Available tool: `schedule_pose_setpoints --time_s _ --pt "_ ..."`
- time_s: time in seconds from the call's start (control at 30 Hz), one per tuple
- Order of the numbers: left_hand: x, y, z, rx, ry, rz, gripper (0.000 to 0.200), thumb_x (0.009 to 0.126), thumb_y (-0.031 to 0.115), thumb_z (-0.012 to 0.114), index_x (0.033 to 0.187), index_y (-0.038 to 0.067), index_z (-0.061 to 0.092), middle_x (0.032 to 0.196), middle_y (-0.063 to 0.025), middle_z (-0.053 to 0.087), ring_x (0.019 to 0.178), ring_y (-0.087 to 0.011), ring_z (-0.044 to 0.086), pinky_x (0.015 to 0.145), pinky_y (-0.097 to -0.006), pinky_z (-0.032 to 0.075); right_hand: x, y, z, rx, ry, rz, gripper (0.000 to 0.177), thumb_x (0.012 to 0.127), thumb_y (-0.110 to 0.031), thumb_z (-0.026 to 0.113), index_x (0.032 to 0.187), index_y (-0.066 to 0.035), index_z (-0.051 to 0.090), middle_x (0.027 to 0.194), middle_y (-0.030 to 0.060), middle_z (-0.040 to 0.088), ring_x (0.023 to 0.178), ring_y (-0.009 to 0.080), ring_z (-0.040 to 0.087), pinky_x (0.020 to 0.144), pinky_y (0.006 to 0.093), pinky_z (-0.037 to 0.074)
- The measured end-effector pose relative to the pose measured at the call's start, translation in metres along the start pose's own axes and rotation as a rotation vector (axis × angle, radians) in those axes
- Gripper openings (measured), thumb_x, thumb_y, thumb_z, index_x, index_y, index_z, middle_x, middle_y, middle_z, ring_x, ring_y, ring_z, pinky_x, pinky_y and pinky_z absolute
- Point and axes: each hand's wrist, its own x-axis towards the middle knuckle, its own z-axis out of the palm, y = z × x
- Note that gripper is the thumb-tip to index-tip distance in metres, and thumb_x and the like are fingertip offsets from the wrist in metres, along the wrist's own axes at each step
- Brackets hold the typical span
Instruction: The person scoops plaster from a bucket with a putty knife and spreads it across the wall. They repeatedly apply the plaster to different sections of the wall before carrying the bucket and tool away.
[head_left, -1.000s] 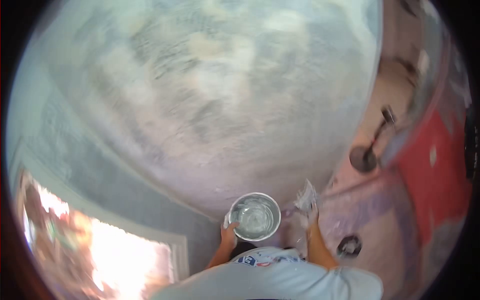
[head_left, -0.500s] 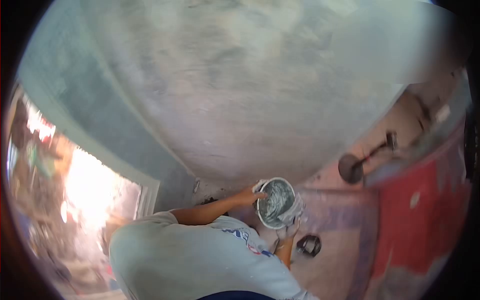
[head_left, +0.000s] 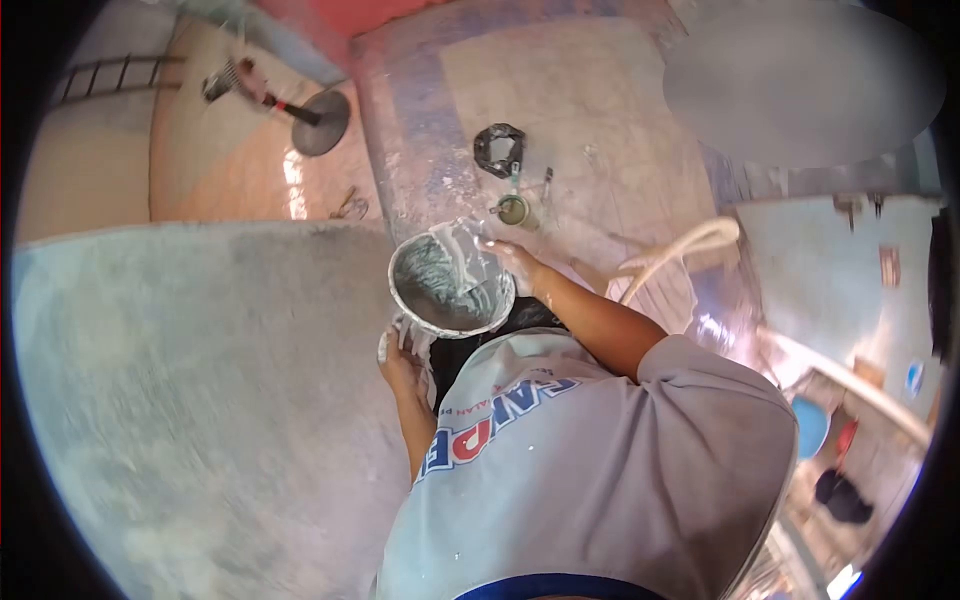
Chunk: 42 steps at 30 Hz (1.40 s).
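Observation:
I hold a round bucket (head_left: 392, 285) of grey-green paste in front of my chest, its rim caked with white. My left hand (head_left: 398, 362), smeared with white paste, is against the bucket's lower left side; its fingers are partly hidden. At the right rim, my right hand (head_left: 515, 263) grips the bucket, with fingers reaching over the edge. A flat, paste-coated piece (head_left: 462, 250), like a scraper blade, lies across the rim beside these fingers. I cannot make out its handle.
A grey plastered wall (head_left: 200, 400) rises at my left. On the floor ahead are a black ring-shaped item (head_left: 499, 150) and a small pot (head_left: 513, 210). A stand with a round base (head_left: 320, 122) is at the far left. A pale curved chair-like frame (head_left: 690, 245) stands right.
My view has swung right, so the wall now lies at my left and the floor items ahead. The bucket has turned with me, still between both hands.

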Motion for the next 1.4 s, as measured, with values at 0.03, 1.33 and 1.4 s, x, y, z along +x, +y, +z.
schedule_pose_setpoints --time_s 0.03,1.33,1.4 --pt "0.017 0.011 -0.010 -0.041 -0.044 -0.070 0.049 0.094 0.034 0.057 0.123 -0.005 0.051 0.127 -0.0148 0.056 0.104 -0.0237 0.060 0.076 -0.0299 0.054 0.001 0.004 0.023 -0.019 0.062 -0.042 0.050 0.087 -0.039 0.063 0.124 -0.007 0.056 0.117 0.0080 0.062 0.106 0.0220 0.059 0.093 0.0403 0.046" --pt "0.391 -0.003 0.261 1.370 -0.977 0.032 0.027 0.083 0.024 0.063 0.095 0.000 0.062 0.083 -0.0162 0.066 0.070 -0.0274 0.065 0.061 -0.0379 0.053 -0.167 -0.077 0.015 0.855 0.540 -1.134 0.047 0.089 -0.042 0.059 0.119 -0.006 0.058 0.111 0.0117 0.066 0.098 0.0274 0.064 0.094 0.0456 0.048" --pt "0.418 -0.020 0.213 1.343 -0.873 -0.013 0.027 0.081 0.025 0.065 0.093 0.001 0.062 0.080 -0.0178 0.066 0.065 -0.0287 0.065 0.060 -0.0394 0.053 -0.186 -0.091 -0.006 0.838 0.557 -1.153 0.049 0.089 -0.043 0.059 0.120 -0.006 0.057 0.112 0.0113 0.065 0.099 0.0272 0.064 0.094 0.0451 0.048"
